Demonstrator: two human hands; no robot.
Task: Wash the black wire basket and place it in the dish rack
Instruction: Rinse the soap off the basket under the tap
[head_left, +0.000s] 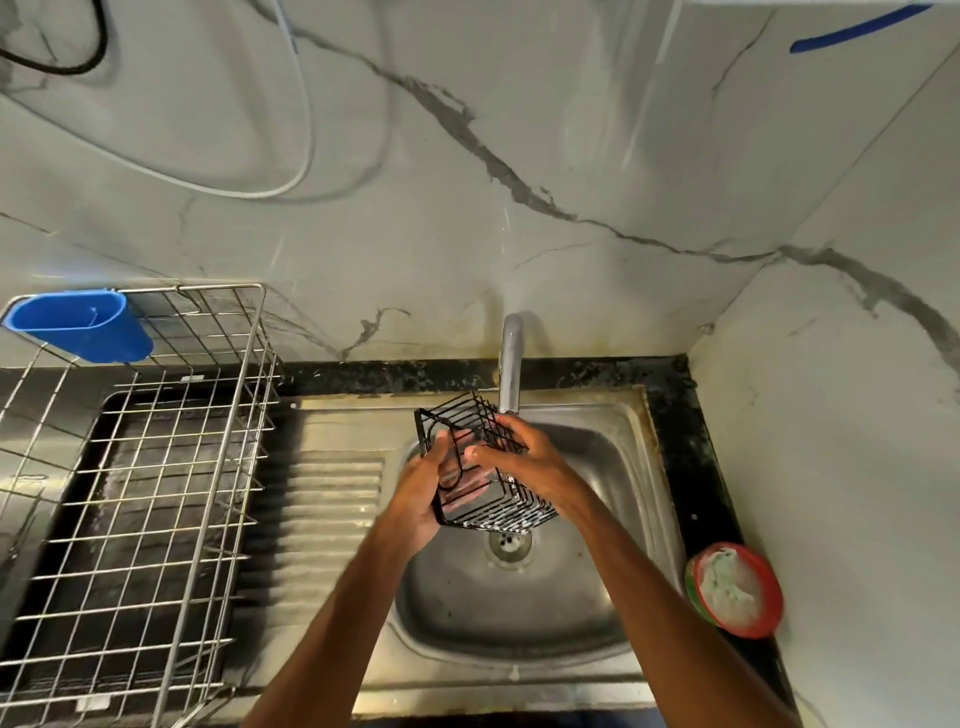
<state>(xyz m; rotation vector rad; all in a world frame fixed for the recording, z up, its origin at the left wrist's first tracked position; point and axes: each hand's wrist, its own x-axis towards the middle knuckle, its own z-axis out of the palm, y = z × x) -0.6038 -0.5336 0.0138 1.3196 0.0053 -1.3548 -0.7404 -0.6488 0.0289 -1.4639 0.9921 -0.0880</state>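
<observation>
Black wire basket (501, 515), held tilted above the sink bowl, is gripped from both sides. The left hand (422, 491) clasps its lower left edge, with fingers curled round the wire frame. The right hand (527, 458) lies over the upper right side, its fingers wrapped across the wires and its thumb reaching toward the basket's open face. Both forearms come up from the bottom of the view and cover part of the bowl. The basket's lowest wires shine as if wet.

Just behind the basket, the spout of a metal tap (511, 364) ends beside the right hand's fingers. Whether water is running cannot be told. Below the basket sits the drain (510, 543) in the steel sink (467, 597), with a ribbed draining board (332, 499) to the left of the bowl.

Further left, on the dark desk (691, 457), stands a silver wire dish rack (223, 286), well apart from the basket. A blue plastic holder (83, 325) hangs on its far left corner. To the right of the sink, a round red-rimmed tub (737, 590) holding something pale rests on the desk near the wall.

Behind everything rises a marbled grey wall (519, 156). A white hose (306, 130) loops across it, a black cable (78, 67) is at the top left, and a blue strip (857, 31) is at the top right.
</observation>
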